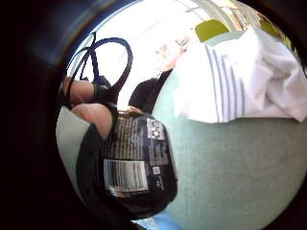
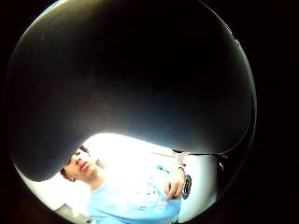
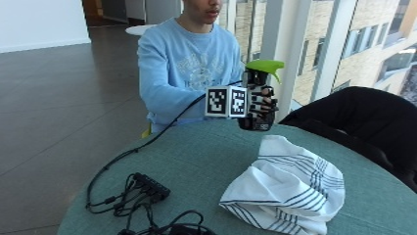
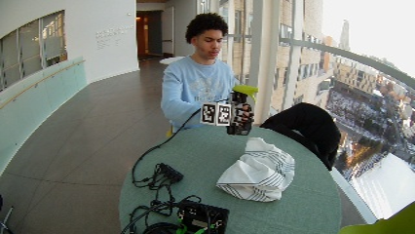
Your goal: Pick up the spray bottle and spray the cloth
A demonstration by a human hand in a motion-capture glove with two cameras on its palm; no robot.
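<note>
Bottle (image 3: 259,105) gripped upright in the gloved right hand (image 3: 262,101) above the table's (image 3: 196,161) far edge; cloth (image 3: 287,191) lies crumpled mid-table.

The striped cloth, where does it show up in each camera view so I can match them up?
Little finger side palm view: the striped cloth lies bunched on the green table, beyond the held spray bottle.
Thumb side palm view: not in it.
Outside view: cloth on the table, below the raised right hand.
Wide outside view: cloth mid-table.
Shared landmark: the green table.
</note>
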